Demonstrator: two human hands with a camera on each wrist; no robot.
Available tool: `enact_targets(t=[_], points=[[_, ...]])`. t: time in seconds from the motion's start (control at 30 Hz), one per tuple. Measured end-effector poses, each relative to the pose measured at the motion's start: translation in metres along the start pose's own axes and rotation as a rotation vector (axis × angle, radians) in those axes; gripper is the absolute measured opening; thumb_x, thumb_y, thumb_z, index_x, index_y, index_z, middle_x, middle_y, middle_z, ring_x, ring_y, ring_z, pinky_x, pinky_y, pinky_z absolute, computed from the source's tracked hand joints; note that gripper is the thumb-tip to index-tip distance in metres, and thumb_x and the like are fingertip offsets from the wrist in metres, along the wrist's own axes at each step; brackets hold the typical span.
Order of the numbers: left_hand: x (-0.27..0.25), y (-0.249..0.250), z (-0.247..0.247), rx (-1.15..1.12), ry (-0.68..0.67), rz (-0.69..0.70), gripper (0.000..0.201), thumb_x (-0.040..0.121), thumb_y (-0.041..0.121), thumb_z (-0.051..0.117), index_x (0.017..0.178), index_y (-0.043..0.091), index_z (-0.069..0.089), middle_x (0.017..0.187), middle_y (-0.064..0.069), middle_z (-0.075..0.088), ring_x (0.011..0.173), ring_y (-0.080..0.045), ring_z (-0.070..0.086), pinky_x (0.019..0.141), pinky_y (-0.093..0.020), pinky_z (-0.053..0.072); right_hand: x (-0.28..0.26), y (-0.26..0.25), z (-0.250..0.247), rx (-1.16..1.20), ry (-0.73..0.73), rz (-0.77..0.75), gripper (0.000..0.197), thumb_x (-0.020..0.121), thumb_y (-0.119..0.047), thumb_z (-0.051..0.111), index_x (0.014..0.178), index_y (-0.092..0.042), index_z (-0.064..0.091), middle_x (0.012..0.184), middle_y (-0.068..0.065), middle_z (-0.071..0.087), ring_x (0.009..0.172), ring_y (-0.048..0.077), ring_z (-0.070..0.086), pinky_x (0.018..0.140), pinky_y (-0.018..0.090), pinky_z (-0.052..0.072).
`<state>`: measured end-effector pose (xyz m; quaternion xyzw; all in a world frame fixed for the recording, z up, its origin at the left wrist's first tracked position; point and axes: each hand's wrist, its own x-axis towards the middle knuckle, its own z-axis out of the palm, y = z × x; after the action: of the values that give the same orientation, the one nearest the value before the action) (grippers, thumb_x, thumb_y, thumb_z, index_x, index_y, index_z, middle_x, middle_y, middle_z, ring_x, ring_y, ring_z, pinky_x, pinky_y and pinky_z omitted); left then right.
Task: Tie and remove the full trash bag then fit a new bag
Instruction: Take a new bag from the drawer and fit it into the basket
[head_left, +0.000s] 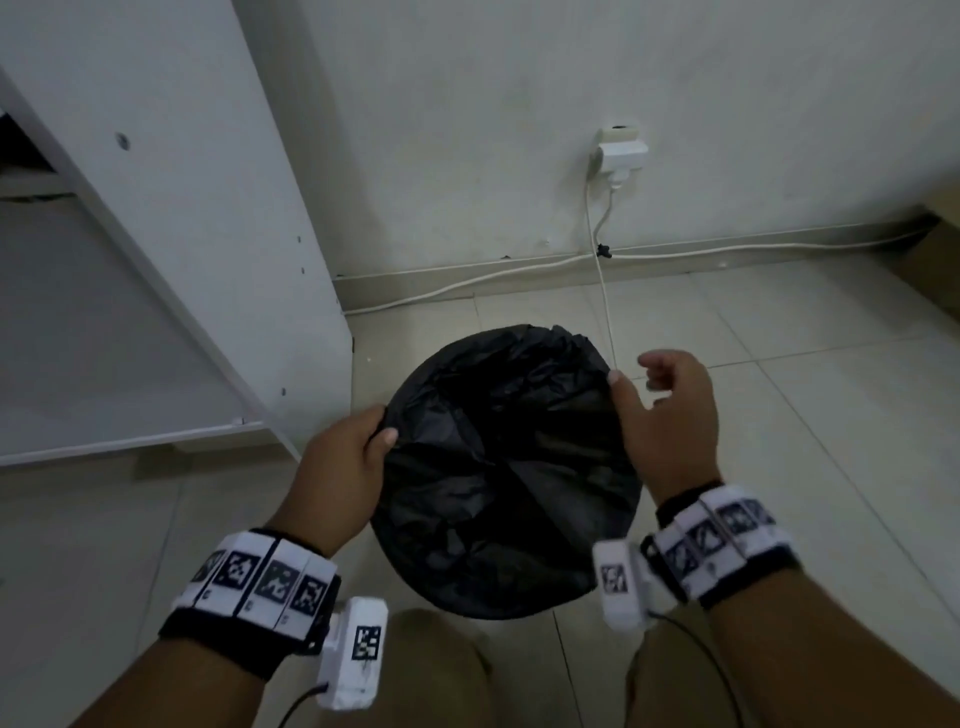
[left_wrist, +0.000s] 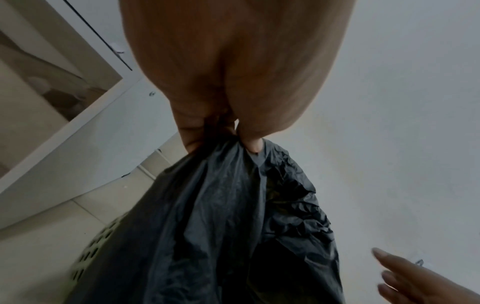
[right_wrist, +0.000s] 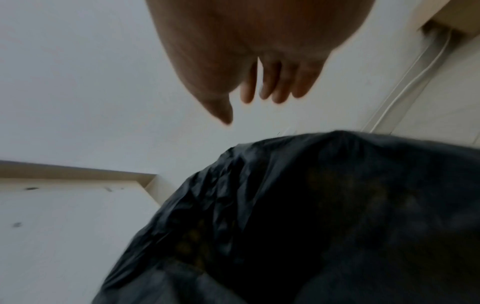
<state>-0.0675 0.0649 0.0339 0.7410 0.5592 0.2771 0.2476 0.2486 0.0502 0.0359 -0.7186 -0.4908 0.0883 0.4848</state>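
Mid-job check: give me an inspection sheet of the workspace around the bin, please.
Surface: pale tiled floor.
Job's things: black trash bag draped over perforated bin; untied.
Clutter: nothing seen.
Grip: left hand pinches the bag's left edge; right hand relaxed at the right edge, holding nothing.
Cables: white cable drops from wall plug beside the right hand; another follows the skirting.
Surroundings: white cabinet left, white wall behind.

Black bag (head_left: 511, 467) hides the bin (mostly).
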Motion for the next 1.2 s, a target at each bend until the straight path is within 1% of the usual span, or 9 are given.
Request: enact_targets(t=[0.13, 0.27, 0.43, 0.53, 0.7, 0.83, 0.93, 1.03, 1.2], points=[[-0.009, 0.002, -0.004, -0.12, 0.001, -0.066, 0.032, 0.106, 0.02, 0.04, 0.128, 0.024, 0.064, 0.113, 0.006, 0.071, 0.102, -0.01, 0.065, 0.086, -0.025, 0.05, -0.053, -0.036, 0.037, 0.153, -0.17, 0.164, 0.02, 0.093, -0.033, 0.063, 0.083, -0.017, 0.058, 0.075, -0.007, 0.06, 0.069, -0.005, 0.056, 0.064, 0.006, 0.04], [-0.017, 0.005, -0.007, -0.162, 0.013, -0.095, 0.034, 0.106, 0.02, 0.041, 0.131, 0.03, 0.062, 0.116, 0.01, 0.071, 0.106, -0.007, 0.065, 0.09, -0.027, 0.051, -0.073, -0.044, 0.104, 0.463, -0.504, 0.706, 0.027, 0.098, -0.041, 0.052, 0.09, -0.017, 0.062, 0.08, 0.003, 0.062, 0.075, 0.017, 0.063, 0.068, 0.035, 0.05], [-0.031, 0.005, -0.01, -0.21, -0.013, -0.144, 0.041, 0.104, 0.019, 0.044, 0.133, 0.044, 0.059, 0.116, 0.021, 0.069, 0.106, 0.008, 0.062, 0.089, -0.018, 0.05, -0.073, -0.056, 0.174, 0.697, -0.788, 1.124, 0.042, 0.096, -0.057, 0.04, 0.112, -0.022, 0.059, 0.1, 0.004, 0.063, 0.094, 0.019, 0.058, 0.085, 0.037, 0.039], [-0.032, 0.001, -0.014, -0.261, -0.001, -0.198, 0.042, 0.103, 0.019, 0.046, 0.131, 0.047, 0.059, 0.113, 0.027, 0.07, 0.105, 0.011, 0.062, 0.088, -0.013, 0.05, -0.07, -0.044, 0.208, 0.765, -0.877, 1.271, 0.087, 0.073, -0.079, 0.058, 0.138, -0.022, 0.054, 0.133, 0.009, 0.059, 0.118, 0.031, 0.055, 0.101, 0.043, 0.04], [-0.021, -0.006, -0.021, -0.323, 0.008, -0.227, 0.041, 0.104, 0.02, 0.045, 0.131, 0.049, 0.059, 0.113, 0.038, 0.066, 0.106, 0.016, 0.06, 0.084, -0.002, 0.046, -0.064, -0.046, 0.215, 0.64, -1.02, 1.207, 0.094, 0.076, -0.083, 0.047, 0.151, -0.028, 0.035, 0.151, 0.009, 0.043, 0.138, 0.032, 0.04, 0.11, 0.055, 0.027], [-0.01, -0.009, -0.025, -0.326, 0.007, -0.222, 0.039, 0.104, 0.025, 0.044, 0.133, 0.049, 0.057, 0.114, 0.038, 0.065, 0.107, 0.016, 0.06, 0.088, -0.01, 0.048, -0.064, -0.045, 0.188, 0.479, -0.893, 1.008, 0.058, 0.083, -0.067, 0.054, 0.11, -0.017, 0.066, 0.091, 0.004, 0.064, 0.078, 0.02, 0.06, 0.066, 0.031, 0.047], [-0.007, -0.007, -0.026, -0.324, 0.001, -0.217, 0.039, 0.104, 0.026, 0.044, 0.131, 0.051, 0.057, 0.113, 0.038, 0.066, 0.106, 0.016, 0.06, 0.083, -0.003, 0.046, -0.054, -0.039, 0.15, 0.297, -0.67, 0.75, 0.037, 0.089, -0.045, 0.063, 0.082, -0.009, 0.07, 0.079, 0.005, 0.07, 0.076, 0.022, 0.068, 0.072, 0.034, 0.056], [-0.011, -0.006, -0.025, -0.295, -0.006, -0.232, 0.039, 0.104, 0.027, 0.043, 0.132, 0.052, 0.056, 0.115, 0.036, 0.066, 0.106, 0.017, 0.059, 0.084, -0.006, 0.046, -0.045, -0.017, 0.15, -0.019, -0.601, 0.592, 0.037, 0.088, -0.041, 0.065, 0.104, -0.007, 0.069, 0.104, 0.013, 0.071, 0.103, 0.03, 0.065, 0.091, 0.033, 0.05], [-0.015, -0.006, -0.021, -0.284, 0.039, -0.254, 0.039, 0.103, 0.026, 0.046, 0.125, 0.056, 0.058, 0.107, 0.047, 0.062, 0.103, 0.024, 0.056, 0.078, 0.003, 0.041, -0.052, 0.004, 0.189, -0.069, -0.93, 0.659, 0.071, 0.088, -0.058, 0.061, 0.147, -0.021, 0.044, 0.148, 0.007, 0.05, 0.132, 0.029, 0.05, 0.106, 0.027, 0.038]])
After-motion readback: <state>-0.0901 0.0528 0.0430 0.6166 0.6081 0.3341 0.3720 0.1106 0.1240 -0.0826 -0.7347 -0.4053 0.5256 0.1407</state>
